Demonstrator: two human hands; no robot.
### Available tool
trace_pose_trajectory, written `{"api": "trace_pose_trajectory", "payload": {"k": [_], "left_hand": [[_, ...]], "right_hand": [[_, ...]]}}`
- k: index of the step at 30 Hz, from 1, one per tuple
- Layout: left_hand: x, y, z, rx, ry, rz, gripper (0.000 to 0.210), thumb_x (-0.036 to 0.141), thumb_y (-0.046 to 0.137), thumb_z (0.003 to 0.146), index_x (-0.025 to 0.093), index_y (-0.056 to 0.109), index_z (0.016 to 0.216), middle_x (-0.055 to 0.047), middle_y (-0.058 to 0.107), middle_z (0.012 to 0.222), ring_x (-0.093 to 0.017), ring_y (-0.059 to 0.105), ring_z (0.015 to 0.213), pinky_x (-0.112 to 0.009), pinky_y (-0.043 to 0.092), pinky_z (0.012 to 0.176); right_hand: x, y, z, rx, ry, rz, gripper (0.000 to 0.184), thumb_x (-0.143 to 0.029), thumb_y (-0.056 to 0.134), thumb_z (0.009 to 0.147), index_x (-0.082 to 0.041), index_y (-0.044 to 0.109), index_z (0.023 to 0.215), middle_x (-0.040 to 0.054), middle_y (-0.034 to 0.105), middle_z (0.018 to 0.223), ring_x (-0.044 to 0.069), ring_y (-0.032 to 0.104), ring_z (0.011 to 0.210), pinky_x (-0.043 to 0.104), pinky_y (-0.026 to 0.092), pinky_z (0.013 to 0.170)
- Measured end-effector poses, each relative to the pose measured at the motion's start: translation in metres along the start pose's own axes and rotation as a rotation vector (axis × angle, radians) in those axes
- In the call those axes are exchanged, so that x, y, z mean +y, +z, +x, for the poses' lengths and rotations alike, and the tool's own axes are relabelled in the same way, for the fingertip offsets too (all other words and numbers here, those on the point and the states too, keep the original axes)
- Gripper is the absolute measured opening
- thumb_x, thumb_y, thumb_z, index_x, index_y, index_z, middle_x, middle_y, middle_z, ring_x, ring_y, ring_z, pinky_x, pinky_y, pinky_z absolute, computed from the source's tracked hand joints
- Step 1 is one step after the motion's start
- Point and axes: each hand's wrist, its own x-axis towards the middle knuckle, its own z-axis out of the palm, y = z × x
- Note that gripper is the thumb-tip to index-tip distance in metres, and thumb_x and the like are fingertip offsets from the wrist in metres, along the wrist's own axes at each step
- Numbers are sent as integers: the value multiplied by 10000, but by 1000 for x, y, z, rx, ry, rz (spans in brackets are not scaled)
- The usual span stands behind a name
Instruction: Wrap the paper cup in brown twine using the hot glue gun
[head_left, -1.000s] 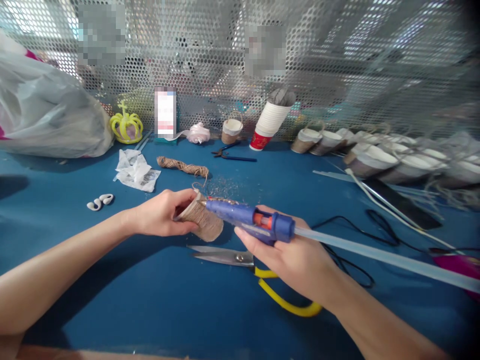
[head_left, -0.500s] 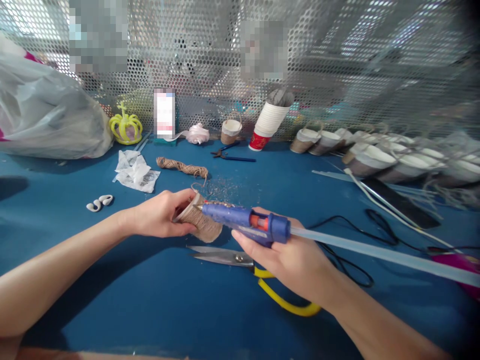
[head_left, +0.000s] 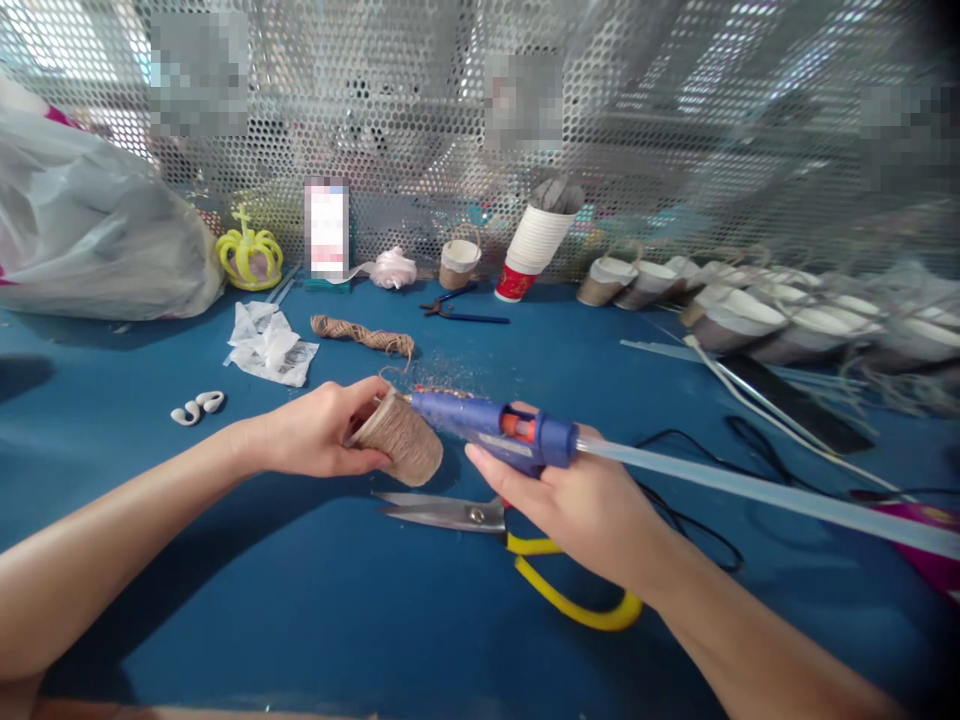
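Note:
My left hand (head_left: 330, 428) grips a paper cup wrapped in brown twine (head_left: 409, 445), tilted with its rim toward my palm. In my right hand (head_left: 577, 505) is a blue hot glue gun (head_left: 465, 415), a long clear glue stick (head_left: 705, 482) jutting from its back. The gun's nozzle is close to the cup's rim; whether it touches I cannot tell. Scissors with yellow handles (head_left: 480, 515) lie beneath, partly behind my right hand. Beyond the cup, a twisted hank of twine (head_left: 364, 335) rests on the blue table, a loose strand running toward the cup.
A stack of paper cups (head_left: 532, 245) leans at the back beside pliers (head_left: 465, 312). Several wrapped cups (head_left: 750, 315) line the back right, near a dark phone (head_left: 799, 405) and a black cable (head_left: 697, 525). At left are crumpled white paper (head_left: 274, 345) and a large plastic bag (head_left: 105, 220).
The glue gun in my right hand has shifted slightly up and right, uncovering more of the cup. My left hand and the cup stay nearly still.

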Motion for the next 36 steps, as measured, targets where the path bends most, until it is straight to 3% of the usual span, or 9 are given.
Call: {"api": "trace_pose_trajectory", "payload": {"k": [5, 8, 13, 17, 22, 27, 36], "left_hand": [[1, 0, -1, -4, -13, 12, 338, 255, 597, 718, 147, 442, 998, -34, 654, 810, -157, 617, 696, -221, 438, 569], [0, 0, -1, -4, 6, -3, 332, 266, 597, 720, 152, 437, 988, -34, 657, 815, -158, 622, 709, -221, 445, 580], [1, 0, -1, 0, -9, 15, 336, 267, 599, 717, 147, 447, 993, -29, 654, 796, -154, 619, 687, -221, 443, 571], [1, 0, -1, 8, 12, 22, 328, 278, 599, 717, 149, 445, 976, -28, 652, 785, -148, 613, 670, -217, 439, 560], [1, 0, 0, 9, 1, 12, 343, 260, 599, 712, 151, 453, 1002, -24, 653, 795, -148, 615, 687, -215, 443, 564], [1, 1, 0, 31, 12, 12, 345, 271, 605, 708, 159, 457, 998, -11, 646, 767, -138, 605, 662, -202, 428, 541], [2, 1, 1, 28, -14, 1, 305, 298, 597, 714, 161, 447, 942, -3, 636, 733, -126, 580, 597, -209, 418, 532]], "right_hand": [[-1, -1, 0, -40, -8, -18, 164, -289, 545, 763, -229, 495, 618, -29, 573, 531, 131, 539, 462, 236, 457, 499], [-1, -2, 1, -30, -70, -45, 190, -272, 525, 775, -226, 500, 592, -14, 587, 533, 145, 564, 497, 255, 463, 556], [-1, -2, 0, -55, -22, -31, 154, -290, 543, 770, -226, 514, 633, -23, 587, 543, 138, 555, 483, 247, 453, 516], [-1, -2, 1, -29, -48, -37, 176, -279, 521, 773, -224, 487, 609, 0, 591, 585, 152, 563, 536, 268, 462, 592], [0, 0, -6, -83, 28, 13, 182, -310, 535, 789, -232, 448, 650, -45, 519, 537, 107, 466, 442, 218, 408, 436], [-2, -1, -8, -87, 66, 5, 195, -318, 548, 784, -226, 444, 648, -46, 501, 552, 103, 446, 464, 219, 393, 441], [-20, 5, -11, -138, -64, -15, 186, -179, 537, 770, -210, 409, 639, -38, 473, 614, 88, 457, 523, 204, 380, 485]]}}
